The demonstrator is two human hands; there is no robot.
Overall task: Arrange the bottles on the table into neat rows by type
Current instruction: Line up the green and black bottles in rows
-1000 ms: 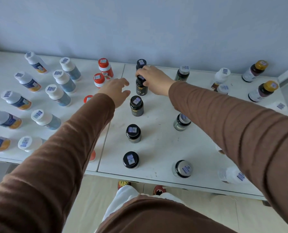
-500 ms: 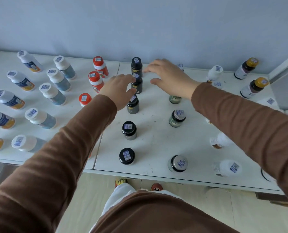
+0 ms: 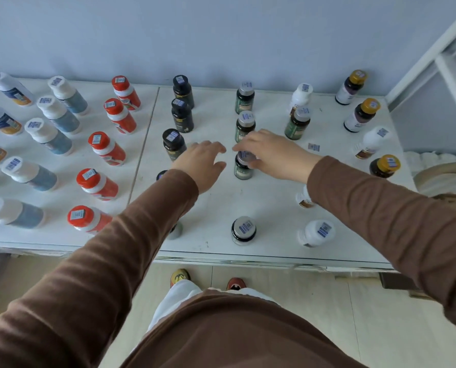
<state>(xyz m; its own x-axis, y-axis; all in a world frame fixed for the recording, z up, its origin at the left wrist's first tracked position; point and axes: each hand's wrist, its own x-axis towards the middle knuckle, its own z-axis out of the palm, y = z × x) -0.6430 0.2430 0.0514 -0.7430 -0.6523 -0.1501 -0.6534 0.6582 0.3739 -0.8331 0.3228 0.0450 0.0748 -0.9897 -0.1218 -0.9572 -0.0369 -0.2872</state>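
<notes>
Sleeve (image 3: 131,235) hides black-capped bottles at 7 o'clock | right hand (image 3: 272,155) grips green bottle (image 3: 242,168), cap half covered | left hand (image 3: 203,163) spread, empty

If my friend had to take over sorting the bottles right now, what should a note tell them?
Left hand: open, holding nothing, hovering over the table beside the black-capped bottles.
Right hand: its grip is on the lid of a green silver-capped bottle, third in that row.
Done: red-capped bottles and black-capped bottles stand in rows; the white-capped ones on the left look lined up too.
Left: one green bottle stands out of line near the white bottles. The white and gold-capped bottles on the right still look loosely placed. A loose sticker lies on the table.
</notes>
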